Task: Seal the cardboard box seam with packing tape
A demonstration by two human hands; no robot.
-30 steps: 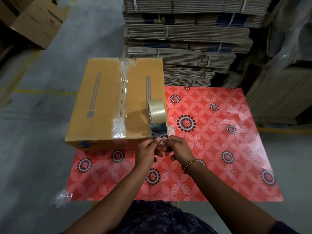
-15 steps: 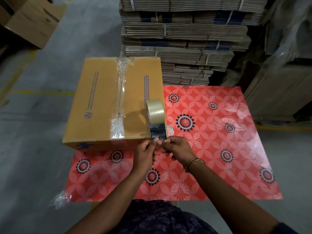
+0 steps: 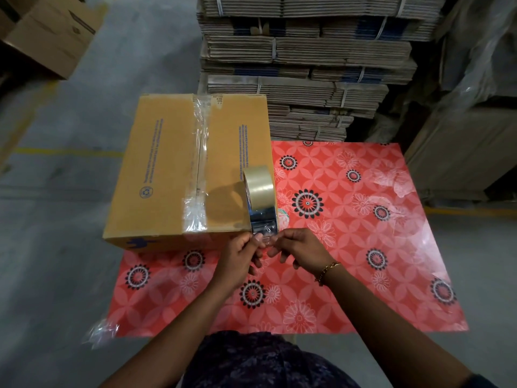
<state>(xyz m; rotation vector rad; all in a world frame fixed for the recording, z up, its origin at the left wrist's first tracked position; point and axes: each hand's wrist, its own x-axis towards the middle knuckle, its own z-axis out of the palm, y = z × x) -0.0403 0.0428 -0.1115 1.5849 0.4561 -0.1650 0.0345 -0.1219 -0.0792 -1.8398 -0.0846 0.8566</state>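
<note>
A closed brown cardboard box (image 3: 162, 175) sits on the left part of a red flowered table cover (image 3: 349, 247). Clear packing tape (image 3: 200, 163) runs along its middle seam, crinkled at both ends. A roll of clear packing tape (image 3: 258, 189) stands upright at the box's near right corner. A pulled-out strip hangs from it toward me. My left hand (image 3: 240, 257) and my right hand (image 3: 298, 249) both pinch the free end of that strip, just in front of the box's near edge.
Tall stacks of flattened, strapped cartons (image 3: 307, 65) stand right behind the table. Another cardboard box (image 3: 53, 37) sits on the grey floor at far left. Plastic-wrapped goods (image 3: 481, 93) rise at the right. A scrap of clear film (image 3: 100, 331) hangs at the cover's near left corner.
Both hands stay pinched on the tape end in the same spot; only small finger shifts. The roll and box have not moved.
</note>
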